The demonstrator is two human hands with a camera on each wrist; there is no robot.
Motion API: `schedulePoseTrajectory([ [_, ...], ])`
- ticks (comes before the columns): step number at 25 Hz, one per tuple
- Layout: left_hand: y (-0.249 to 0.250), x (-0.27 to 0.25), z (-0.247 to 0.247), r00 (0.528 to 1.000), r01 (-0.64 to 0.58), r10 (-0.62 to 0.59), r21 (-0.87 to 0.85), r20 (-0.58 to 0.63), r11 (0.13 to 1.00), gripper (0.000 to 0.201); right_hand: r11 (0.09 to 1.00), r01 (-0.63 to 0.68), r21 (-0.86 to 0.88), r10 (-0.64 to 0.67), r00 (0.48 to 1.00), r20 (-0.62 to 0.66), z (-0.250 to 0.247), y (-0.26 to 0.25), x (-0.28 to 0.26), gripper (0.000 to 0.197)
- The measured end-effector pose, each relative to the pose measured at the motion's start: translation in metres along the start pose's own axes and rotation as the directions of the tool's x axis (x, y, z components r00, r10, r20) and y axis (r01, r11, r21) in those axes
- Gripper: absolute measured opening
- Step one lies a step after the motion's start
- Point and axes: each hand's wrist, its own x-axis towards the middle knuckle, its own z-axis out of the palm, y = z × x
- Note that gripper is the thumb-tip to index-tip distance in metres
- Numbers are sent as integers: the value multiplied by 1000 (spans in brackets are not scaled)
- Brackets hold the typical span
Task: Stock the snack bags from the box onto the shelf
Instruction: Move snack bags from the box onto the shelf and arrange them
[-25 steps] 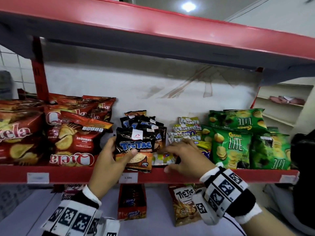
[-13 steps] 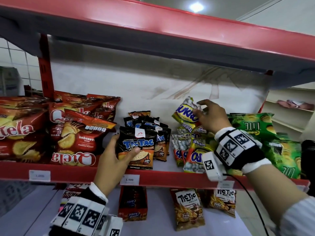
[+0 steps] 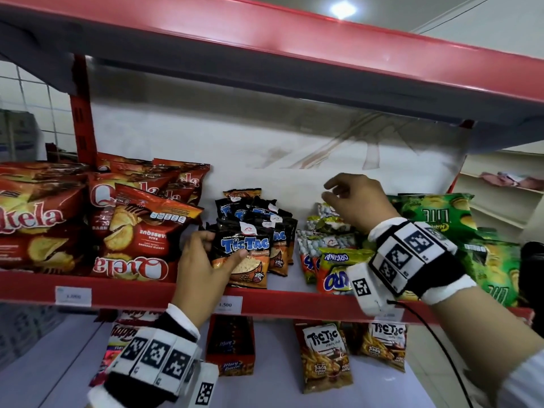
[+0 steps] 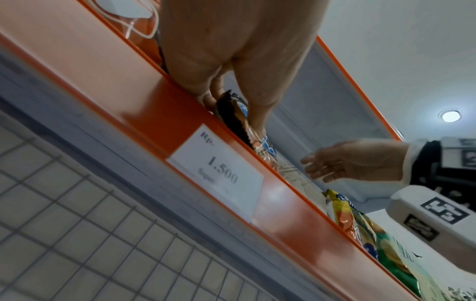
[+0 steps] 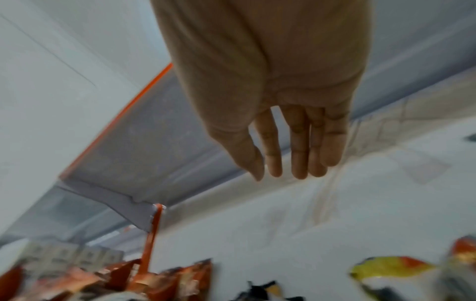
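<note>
Head view: your left hand (image 3: 203, 269) grips the front black-and-orange Tic Tac snack bag (image 3: 245, 257) on the red-edged shelf (image 3: 294, 303); right hand (image 3: 357, 203) empty, fingers loose. Shelf mostly stocked; box unseen.

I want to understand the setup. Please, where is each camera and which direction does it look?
Head: on the head, facing the shelf; shows both hands, left hand gripping a Tic Tac bag.
Left wrist: under the left hand, looking up along the shelf edge; right hand also visible.
Right wrist: under the right hand, looking up; its fingers are straight, holding nothing.
Shared: head and left wrist both show the 1.500 price tag.
</note>
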Motion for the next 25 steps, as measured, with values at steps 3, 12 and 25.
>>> schedulePoseTrajectory([
  [3, 4, 4, -2, 1000, 6, -7, 19, 26, 1000, 53, 972, 63, 227, -96, 986, 139, 18, -34, -30, 25],
  [12, -9, 2, -18, 975, -192, 182, 68, 125, 979, 41, 981, -79, 180, 30, 965, 260, 101, -63, -75, 68],
  [25, -4, 8, -2, 981, -159, 110, 338, 160, 928, 51, 998, 58, -35, -43, 946, 320, 34, -66, -8, 52],
])
